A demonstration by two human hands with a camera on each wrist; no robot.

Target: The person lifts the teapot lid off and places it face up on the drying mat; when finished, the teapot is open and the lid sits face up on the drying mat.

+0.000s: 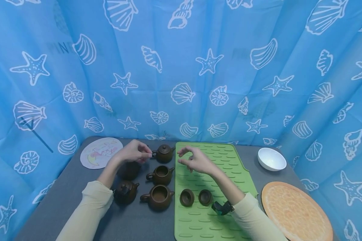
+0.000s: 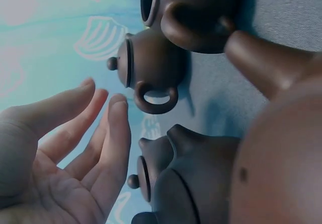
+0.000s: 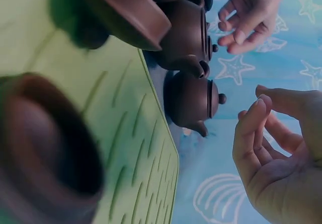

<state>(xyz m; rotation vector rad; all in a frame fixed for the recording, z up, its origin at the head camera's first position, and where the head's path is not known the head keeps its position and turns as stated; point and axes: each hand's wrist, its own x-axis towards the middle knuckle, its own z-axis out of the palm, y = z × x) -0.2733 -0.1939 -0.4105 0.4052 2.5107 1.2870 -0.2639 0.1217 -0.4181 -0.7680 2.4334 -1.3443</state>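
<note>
A small lidded brown teapot point(image 1: 164, 154) stands at the back of the table between my hands. My left hand point(image 1: 135, 152) hovers beside its handle, holding nothing; in the left wrist view the fingers are loosely bent, apart from the pot. To the spout side, my right hand point(image 1: 196, 160) is raised over the green mat point(image 1: 211, 221), fingers loosely curled around nothing. Two lidless teapots, a middle one point(image 1: 162, 174) and a nearer one point(image 1: 160, 197), line up in front. Two upturned lids, left point(image 1: 187, 197) and right point(image 1: 205, 197), rest on the mat.
A lidded teapot point(image 1: 125, 191) stands at the left, with another pot point(image 1: 129, 171) behind it, partly hidden by my left arm. A white oval mat point(image 1: 90, 155) lies at the back left. On the right are a white bowl point(image 1: 271, 159) and a round orange-brown mat point(image 1: 297, 212).
</note>
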